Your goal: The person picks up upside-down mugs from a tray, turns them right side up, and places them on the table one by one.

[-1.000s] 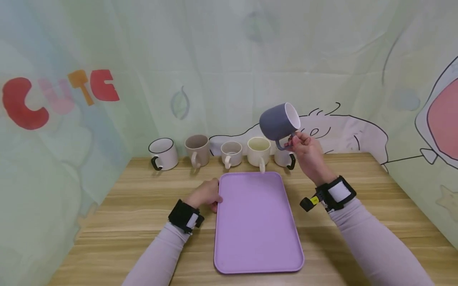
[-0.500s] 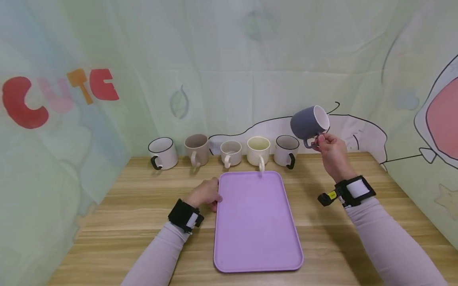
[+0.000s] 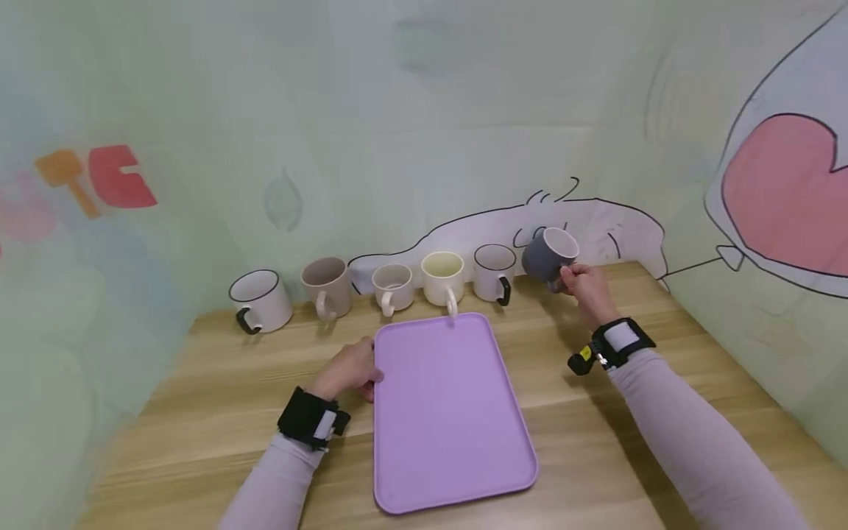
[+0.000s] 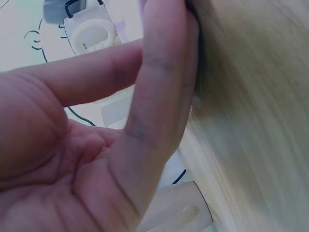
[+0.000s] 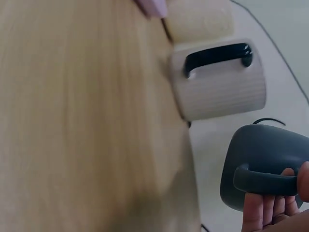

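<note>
By its handle, my right hand [image 3: 591, 292] holds a dark blue-grey mug [image 3: 542, 259] with a pale inside. The mug leans with its mouth up and to the right, beyond the right end of a row of mugs. In the right wrist view the fingers curl at the handle [image 5: 264, 182], and the mug hangs off the table surface. My left hand [image 3: 347, 368] pinches the left rim of a purple tray [image 3: 450, 419] lying flat; the thumb lies over the rim and the other fingers are partly hidden.
Along the back stand a white black-rimmed mug [image 3: 260, 302], a taupe mug [image 3: 329, 287], a small pale cup [image 3: 394, 287], a cream mug [image 3: 442, 278] and another black-handled mug [image 3: 493, 274]. A printed curtain [image 3: 331, 110] rises behind the wooden table [image 3: 245, 390].
The right hand has carried the blue-grey mug rightward, then lowered it toward the back right of the table. The left hand stays at the tray's rim. The head view has turned right.
</note>
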`<state>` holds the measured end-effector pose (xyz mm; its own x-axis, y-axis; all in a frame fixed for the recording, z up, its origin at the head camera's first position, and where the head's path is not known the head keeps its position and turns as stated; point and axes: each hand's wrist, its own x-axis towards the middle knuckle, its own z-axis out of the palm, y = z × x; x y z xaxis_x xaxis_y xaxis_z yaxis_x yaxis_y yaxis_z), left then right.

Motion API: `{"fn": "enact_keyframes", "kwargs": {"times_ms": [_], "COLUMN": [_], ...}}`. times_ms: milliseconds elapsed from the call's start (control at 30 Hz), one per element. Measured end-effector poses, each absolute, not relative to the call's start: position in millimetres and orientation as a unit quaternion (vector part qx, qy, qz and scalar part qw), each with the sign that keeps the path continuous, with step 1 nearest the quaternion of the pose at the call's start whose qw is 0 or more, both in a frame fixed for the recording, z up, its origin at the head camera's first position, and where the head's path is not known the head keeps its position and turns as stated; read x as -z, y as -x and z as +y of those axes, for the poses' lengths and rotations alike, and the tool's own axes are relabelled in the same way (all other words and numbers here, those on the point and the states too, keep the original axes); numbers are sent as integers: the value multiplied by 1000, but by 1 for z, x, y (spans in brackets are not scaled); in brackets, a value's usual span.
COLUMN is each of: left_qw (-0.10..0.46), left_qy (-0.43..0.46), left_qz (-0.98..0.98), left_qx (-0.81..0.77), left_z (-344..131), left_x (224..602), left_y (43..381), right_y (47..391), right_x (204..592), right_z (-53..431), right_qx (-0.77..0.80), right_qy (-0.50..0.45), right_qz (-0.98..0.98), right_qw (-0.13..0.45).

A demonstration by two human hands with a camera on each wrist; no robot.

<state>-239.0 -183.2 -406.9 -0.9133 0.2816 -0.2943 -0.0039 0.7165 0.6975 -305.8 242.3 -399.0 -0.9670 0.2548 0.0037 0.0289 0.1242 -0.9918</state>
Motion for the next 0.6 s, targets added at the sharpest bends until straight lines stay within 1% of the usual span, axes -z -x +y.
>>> {"fn": "enact_keyframes", "kwargs": {"times_ms": [100, 200, 433, 600], "left_qw": [192, 195, 207, 206], "left_qy": [-54, -56, -68, -63], "left_qz": [907, 905, 903, 899], "left_qx": [-372, -373, -371, -381], "left_z": [-198, -204, -193, -187], "left_x": [405, 403, 403, 406], "left_y": [233, 231, 237, 239], "right_y": [320, 327, 322, 318], "right_x": [407, 413, 419, 421], "right_z": [229, 225, 239, 244], "right_qx": [-639, -634, -607, -593], "right_qy": [88, 84, 89, 97], "right_qz": [-761, -766, -786, -796], "right_qw": [65, 68, 71, 72]}}
